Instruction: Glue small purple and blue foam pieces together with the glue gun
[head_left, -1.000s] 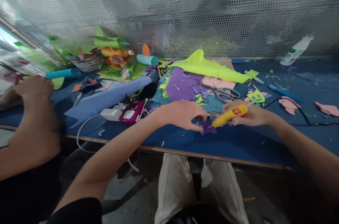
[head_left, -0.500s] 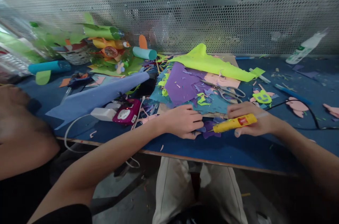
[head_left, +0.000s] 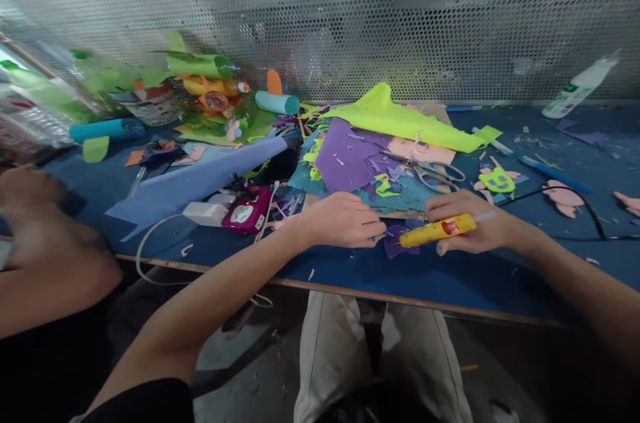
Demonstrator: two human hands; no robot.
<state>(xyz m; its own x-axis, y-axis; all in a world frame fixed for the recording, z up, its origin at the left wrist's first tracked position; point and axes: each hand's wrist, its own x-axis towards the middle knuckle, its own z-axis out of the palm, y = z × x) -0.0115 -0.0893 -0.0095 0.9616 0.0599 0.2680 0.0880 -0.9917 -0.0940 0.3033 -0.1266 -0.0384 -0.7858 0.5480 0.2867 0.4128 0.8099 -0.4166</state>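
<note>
My right hand (head_left: 463, 219) is wrapped round a yellow glue gun (head_left: 436, 231), whose tip points left. Under that tip lies a small purple cut-out piece (head_left: 397, 239) on the blue tabletop (head_left: 450, 283). My left hand (head_left: 347, 219) is just left of the piece, palm down, with its fingers pressed together at the piece's edge. Whatever its fingertips pinch is too small to make out. Behind my hands are a large purple sheet (head_left: 343, 156), a yellow-green sheet (head_left: 405, 123) and scissors (head_left: 435, 173).
At the left rests another person's arm (head_left: 55, 269). A magenta power adapter (head_left: 247, 209) with white plugs sits beside a blue sheet (head_left: 195, 179). Plastic bottles stand at the back left, a white glue bottle (head_left: 580, 86) at the back right. A black cord (head_left: 593, 213) runs right.
The view has shifted slightly. My left fingers have drawn back a little from the purple piece, showing more of it. The glue gun stays in my right hand with its tip over the piece.
</note>
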